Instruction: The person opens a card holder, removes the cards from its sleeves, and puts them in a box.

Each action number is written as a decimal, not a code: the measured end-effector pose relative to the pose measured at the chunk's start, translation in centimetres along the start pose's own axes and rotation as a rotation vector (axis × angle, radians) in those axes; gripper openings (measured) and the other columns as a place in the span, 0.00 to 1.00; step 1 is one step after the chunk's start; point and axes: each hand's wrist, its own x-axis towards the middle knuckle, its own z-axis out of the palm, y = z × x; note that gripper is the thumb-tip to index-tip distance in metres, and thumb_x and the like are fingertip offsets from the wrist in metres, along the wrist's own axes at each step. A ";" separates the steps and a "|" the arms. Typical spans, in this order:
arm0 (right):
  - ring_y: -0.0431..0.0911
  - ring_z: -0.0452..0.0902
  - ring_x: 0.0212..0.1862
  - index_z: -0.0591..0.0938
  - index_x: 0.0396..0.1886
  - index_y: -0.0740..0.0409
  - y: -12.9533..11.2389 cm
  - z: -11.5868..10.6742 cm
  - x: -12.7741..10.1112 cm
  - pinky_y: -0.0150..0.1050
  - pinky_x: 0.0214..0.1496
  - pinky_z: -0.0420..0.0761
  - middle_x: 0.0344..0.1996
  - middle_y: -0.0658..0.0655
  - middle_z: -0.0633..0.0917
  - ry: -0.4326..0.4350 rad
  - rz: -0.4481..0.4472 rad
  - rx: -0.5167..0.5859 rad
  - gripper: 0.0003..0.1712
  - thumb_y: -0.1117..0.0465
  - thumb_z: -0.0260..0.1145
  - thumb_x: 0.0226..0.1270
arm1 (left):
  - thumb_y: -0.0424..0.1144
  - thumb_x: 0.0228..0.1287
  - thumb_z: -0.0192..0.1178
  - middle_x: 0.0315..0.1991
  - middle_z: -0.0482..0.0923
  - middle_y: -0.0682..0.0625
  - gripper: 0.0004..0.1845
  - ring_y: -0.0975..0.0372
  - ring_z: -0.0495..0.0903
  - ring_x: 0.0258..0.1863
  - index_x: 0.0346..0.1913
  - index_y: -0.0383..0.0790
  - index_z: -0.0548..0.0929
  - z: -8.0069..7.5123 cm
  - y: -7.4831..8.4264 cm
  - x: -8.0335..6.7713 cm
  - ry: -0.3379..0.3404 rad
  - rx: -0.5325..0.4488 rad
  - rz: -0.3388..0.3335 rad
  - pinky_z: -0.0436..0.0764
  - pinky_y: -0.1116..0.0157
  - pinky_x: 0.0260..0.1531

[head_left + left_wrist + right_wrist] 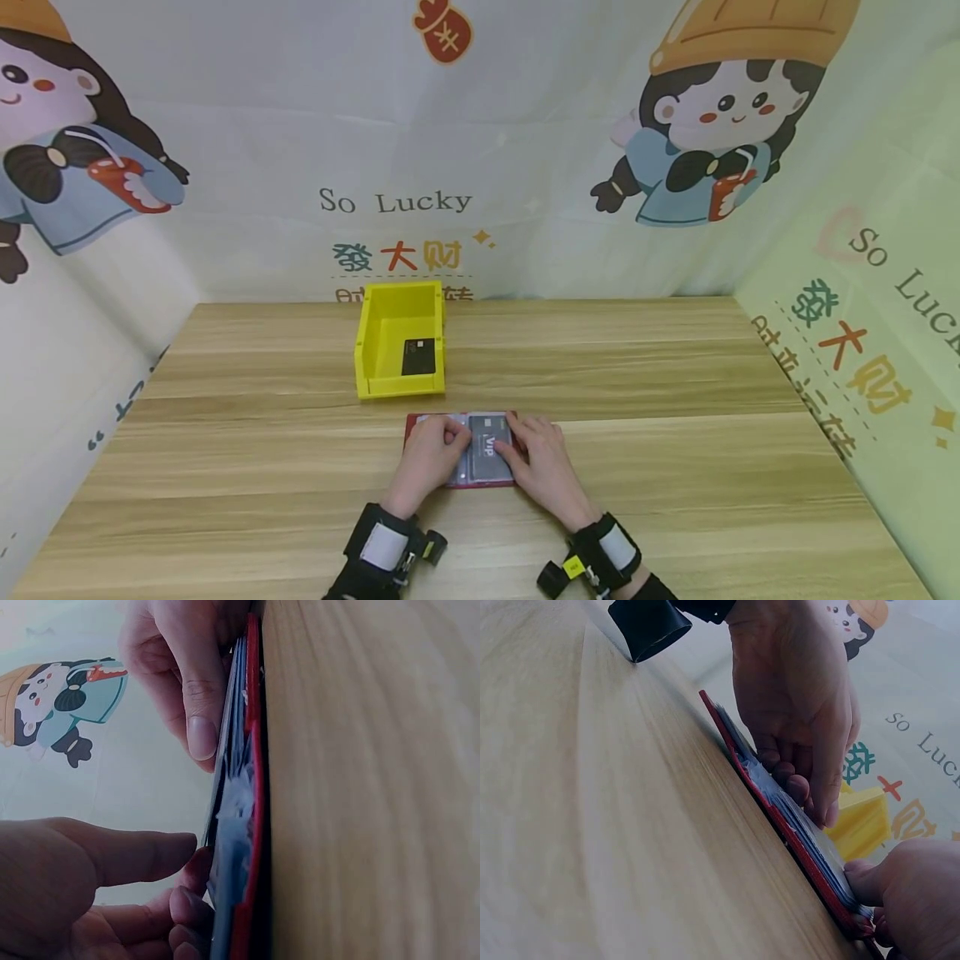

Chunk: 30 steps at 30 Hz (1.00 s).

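Note:
A red card holder (461,482) lies open on the wooden table (675,400), its clear sleeves showing. A grey card marked VIP (487,454) sits in the right page. My left hand (454,437) rests on the left page, fingers curled and fingertips at the sleeve edge beside the card. In the left wrist view the left hand (184,881) has its thumb and fingers at the holder's (251,825) pages. My right hand (513,448) holds the card, thumb flat on it. The right hand (870,889) curls at the holder's (780,817) edge in the right wrist view.
A yellow open-fronted bin (400,346) stands just behind the holder with a black card (418,357) lying inside. Printed cloth walls enclose the table on three sides. Bare wood stretches to the left and right of the hands.

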 end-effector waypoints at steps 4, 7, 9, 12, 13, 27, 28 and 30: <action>0.39 0.63 0.35 0.80 0.60 0.69 -0.1 0.0 0.0 0.35 0.43 0.60 0.24 0.45 0.70 -0.001 0.005 0.007 0.27 0.56 0.69 0.67 | 0.37 0.70 0.60 0.24 0.74 0.49 0.09 0.62 0.72 0.24 0.35 0.33 0.84 -0.1 0.1 0.0 -0.008 -0.012 -0.002 0.68 0.69 0.24; 0.40 0.63 0.35 0.80 0.61 0.69 -0.1 -0.1 0.1 0.35 0.43 0.60 0.24 0.45 0.70 -0.021 0.028 0.022 0.28 0.56 0.69 0.67 | 0.37 0.69 0.60 0.24 0.74 0.49 0.10 0.62 0.72 0.24 0.34 0.33 0.84 -0.1 0.1 0.0 -0.011 -0.014 -0.002 0.69 0.69 0.24; 0.40 0.63 0.35 0.79 0.61 0.69 -0.2 -0.1 0.1 0.36 0.44 0.61 0.25 0.45 0.71 -0.033 0.040 0.025 0.28 0.56 0.69 0.68 | 0.37 0.69 0.61 0.23 0.74 0.50 0.10 0.62 0.72 0.24 0.34 0.33 0.84 -0.1 0.1 0.0 -0.011 -0.011 -0.004 0.68 0.69 0.24; 0.40 0.63 0.35 0.79 0.61 0.70 -0.2 -0.1 0.1 0.37 0.45 0.62 0.25 0.45 0.72 -0.043 0.050 0.027 0.28 0.56 0.69 0.68 | 0.37 0.69 0.61 0.23 0.73 0.50 0.09 0.62 0.71 0.23 0.33 0.33 0.84 -0.2 0.2 0.0 -0.011 -0.006 -0.008 0.68 0.69 0.24; 0.40 0.63 0.35 0.79 0.61 0.70 -0.2 -0.1 0.1 0.37 0.45 0.62 0.25 0.46 0.72 -0.045 0.051 0.027 0.28 0.56 0.68 0.68 | 0.36 0.69 0.61 0.23 0.73 0.50 0.09 0.62 0.71 0.23 0.33 0.33 0.84 -0.1 0.2 0.0 -0.010 -0.003 -0.008 0.68 0.69 0.24; 0.40 0.63 0.35 0.79 0.62 0.70 -0.3 -0.2 0.0 0.37 0.46 0.63 0.27 0.48 0.75 -0.043 0.044 0.021 0.28 0.56 0.67 0.69 | 0.36 0.69 0.61 0.24 0.73 0.50 0.09 0.62 0.72 0.24 0.37 0.33 0.85 -0.4 -0.1 0.2 -0.029 -0.004 0.000 0.68 0.70 0.24; 0.40 0.63 0.35 0.79 0.62 0.70 -0.3 -0.2 0.0 0.38 0.46 0.63 0.27 0.48 0.75 -0.044 0.044 0.019 0.28 0.56 0.67 0.69 | 0.37 0.69 0.61 0.24 0.73 0.50 0.09 0.62 0.72 0.24 0.38 0.33 0.85 -0.4 -0.2 0.2 -0.031 -0.007 0.001 0.68 0.69 0.24; 0.40 0.64 0.36 0.79 0.62 0.70 -0.3 -0.2 0.0 0.39 0.47 0.64 0.27 0.48 0.76 -0.044 0.043 0.019 0.28 0.55 0.67 0.70 | 0.37 0.69 0.62 0.24 0.74 0.49 0.09 0.63 0.72 0.24 0.38 0.32 0.85 -0.5 -0.5 0.3 -0.031 -0.006 0.017 0.68 0.69 0.24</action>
